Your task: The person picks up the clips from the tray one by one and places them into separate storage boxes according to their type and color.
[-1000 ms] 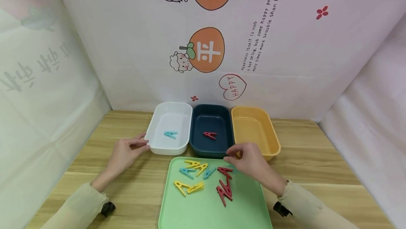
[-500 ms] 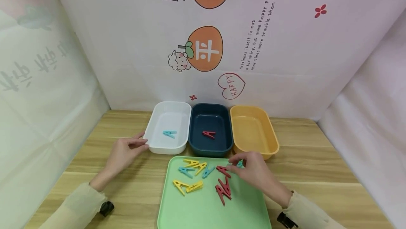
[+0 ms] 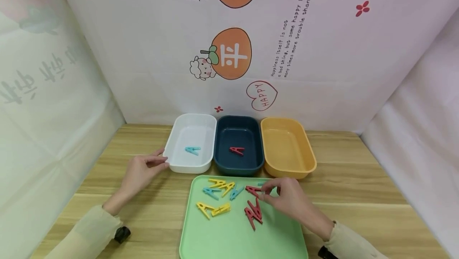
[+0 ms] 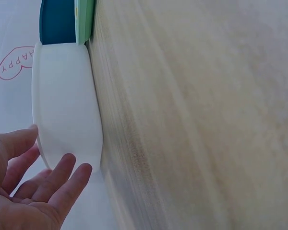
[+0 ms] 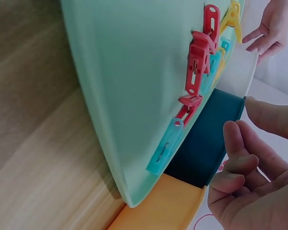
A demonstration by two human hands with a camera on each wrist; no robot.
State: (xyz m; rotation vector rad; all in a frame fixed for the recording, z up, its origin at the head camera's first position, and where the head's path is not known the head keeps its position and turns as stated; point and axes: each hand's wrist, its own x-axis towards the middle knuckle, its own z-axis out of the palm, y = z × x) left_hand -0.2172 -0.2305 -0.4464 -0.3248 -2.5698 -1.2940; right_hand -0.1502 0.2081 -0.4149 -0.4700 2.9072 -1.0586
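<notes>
Pale printed cloth hangs behind a wooden table. The right-wrist view shows a whole blue clip near the tray's far right corner; in the head view the right hand mostly hides it. That hand bends over the farthest red clip, thumb and fingertips apart, grasping nothing. Left of the tray, the left hand's relaxed fingers touch the white bin.

The clothespins, tray and bins look smooth plastic, the table wood-grained, the backdrop perhaps matt cloth.
</notes>
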